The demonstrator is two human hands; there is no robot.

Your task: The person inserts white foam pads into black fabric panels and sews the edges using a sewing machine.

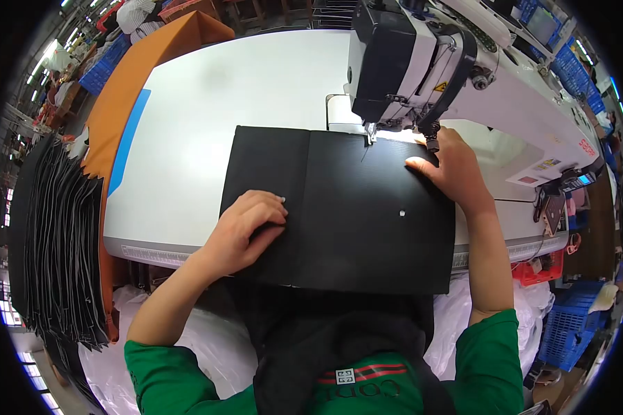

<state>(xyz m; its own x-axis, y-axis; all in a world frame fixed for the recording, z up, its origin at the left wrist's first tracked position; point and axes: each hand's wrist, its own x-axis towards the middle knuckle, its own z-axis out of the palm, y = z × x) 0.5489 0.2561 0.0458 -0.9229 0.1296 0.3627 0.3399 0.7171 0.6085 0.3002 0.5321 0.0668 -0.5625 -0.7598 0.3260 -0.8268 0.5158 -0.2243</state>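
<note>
A large black panel (pixel 367 238) with a vertical crease lies on the white table, its top edge at the presser foot of the sewing machine (pixel 401 76). My left hand (pixel 249 232) rests on the panel's left part, its fingers curled together; whether they pinch anything is hidden. Near the panel's upper right corner is my right hand (pixel 450 166), its thumb on the black surface and its other fingers reaching beside the needle area, partly behind the machine head. A small white spot (pixel 402 214) shows on the panel's right half.
At the left hangs a thick stack of black pieces (pixel 55 235) over an orange cloth (pixel 118 97). A blue strip (pixel 129 142) lies by the table's left edge. On the right stand a red basket (pixel 538 270) and a blue crate (pixel 571 325).
</note>
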